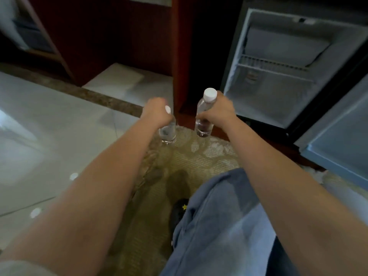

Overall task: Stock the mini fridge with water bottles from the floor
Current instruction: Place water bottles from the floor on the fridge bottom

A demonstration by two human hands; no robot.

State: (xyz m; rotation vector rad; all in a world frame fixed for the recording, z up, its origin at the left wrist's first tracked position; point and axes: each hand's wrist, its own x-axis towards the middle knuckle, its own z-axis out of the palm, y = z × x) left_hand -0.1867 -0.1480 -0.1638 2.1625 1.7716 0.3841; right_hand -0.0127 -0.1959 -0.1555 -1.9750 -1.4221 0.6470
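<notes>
My left hand (156, 113) grips a clear water bottle (168, 132) with a white cap; the hand covers most of its upper half. My right hand (218, 110) grips a second clear bottle (204, 116) around its middle, its white cap standing free above my fingers. Both bottles are upright, just above the patterned carpet. The mini fridge (282, 76) stands open at the upper right, with a wire shelf (274, 68) across its white inside. No bottles show inside it.
The fridge door (338, 140) hangs open at the right. A dark red wooden cabinet (183, 56) stands left of the fridge. Pale floor tiles (49, 126) lie to the left, the patterned carpet (179, 166) below. My knee in blue jeans (229, 216) is at the bottom.
</notes>
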